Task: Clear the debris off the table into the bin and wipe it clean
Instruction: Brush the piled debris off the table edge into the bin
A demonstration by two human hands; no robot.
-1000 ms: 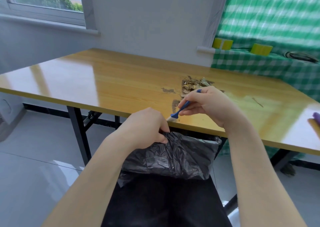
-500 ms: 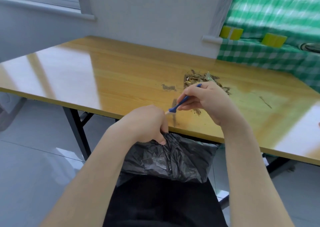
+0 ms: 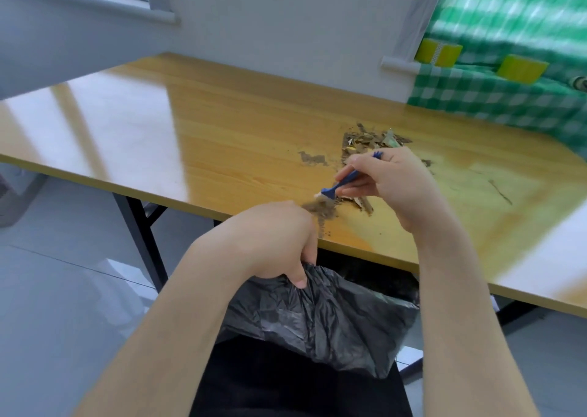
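- Grips slim blue-handled brush (image 3: 336, 187) in right hand (image 3: 394, 188), fingers curled round the handle, pale bristles down on the glossy yellow wooden table (image 3: 206, 130).
- Pinches rim of crumpled black plastic bin bag (image 3: 333, 318) with left hand (image 3: 273, 242), thumb and fingers curled over the bag edge.
- Holds bag mouth just under the near table edge, below the brush.
- Main heap of dry brown debris (image 3: 371, 140): on tabletop just beyond right-hand fingers, partly hidden by them.
- Small swept clump of dusty crumbs (image 3: 319, 208): at brush tip, between bristles and left-hand knuckles, near the table edge, a few specks trailing to the edge.
- Thin dust smear (image 3: 313, 159): left of right hand, apart from both hands.
- Stray brown sliver (image 3: 500, 191): right of right hand, well apart.
- Green-and-white checked cloth (image 3: 495, 99) with yellow tape rolls (image 3: 440, 51): far right, behind table.
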